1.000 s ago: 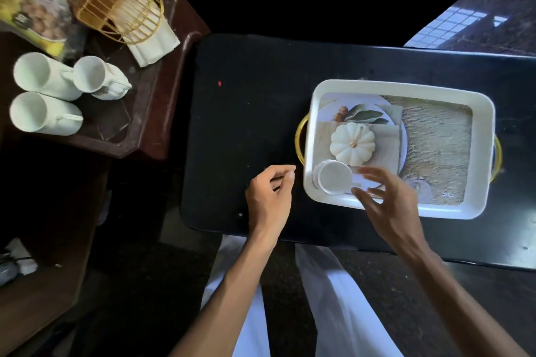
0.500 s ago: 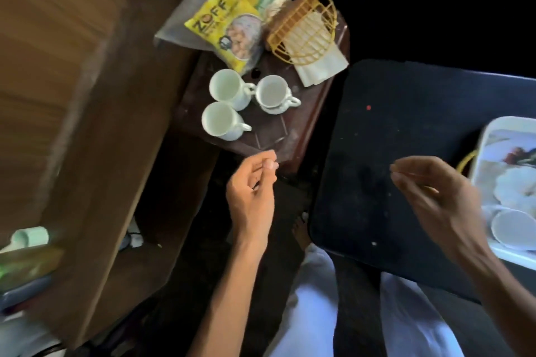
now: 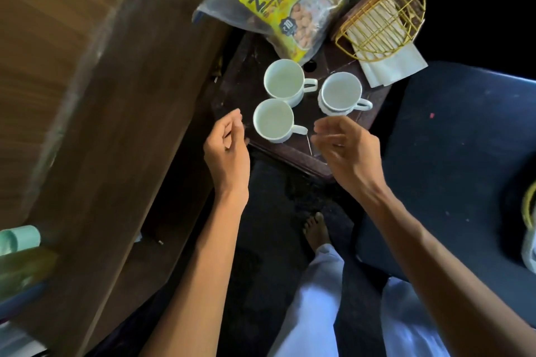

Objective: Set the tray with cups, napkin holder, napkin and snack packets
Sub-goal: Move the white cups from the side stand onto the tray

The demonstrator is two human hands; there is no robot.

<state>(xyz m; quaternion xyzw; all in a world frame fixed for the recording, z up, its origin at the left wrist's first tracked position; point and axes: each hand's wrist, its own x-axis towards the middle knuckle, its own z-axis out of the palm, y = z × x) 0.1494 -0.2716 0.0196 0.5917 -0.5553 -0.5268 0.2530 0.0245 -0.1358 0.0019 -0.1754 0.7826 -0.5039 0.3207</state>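
Observation:
Three white cups stand on a dark wooden side table point(image 3: 293, 151): a near cup point(image 3: 272, 120), a far-left cup point(image 3: 284, 82) and a right cup point(image 3: 340, 93). My left hand point(image 3: 227, 148) hovers just left of the near cup, fingers loosely curled and holding nothing. My right hand point(image 3: 345, 148) is just right of that cup's handle, fingers spread and empty. Behind the cups lie yellow snack packets point(image 3: 285, 6) in a clear bag. A gold wire napkin holder point(image 3: 383, 17) lies tilted over white napkins point(image 3: 394, 66). Only the tray's edge point(image 3: 529, 211) shows at the far right.
A black table point(image 3: 464, 153) fills the right side. A tall wooden cabinet point(image 3: 72, 81) rises on the left. My bare foot point(image 3: 316, 230) and white trousers are on the dark floor below. A pale green object point(image 3: 18, 238) sits at the lower left.
My view has swung left from the tray to the side table. My right hand left the cup set in the tray, and both hands have moved up to the near cup.

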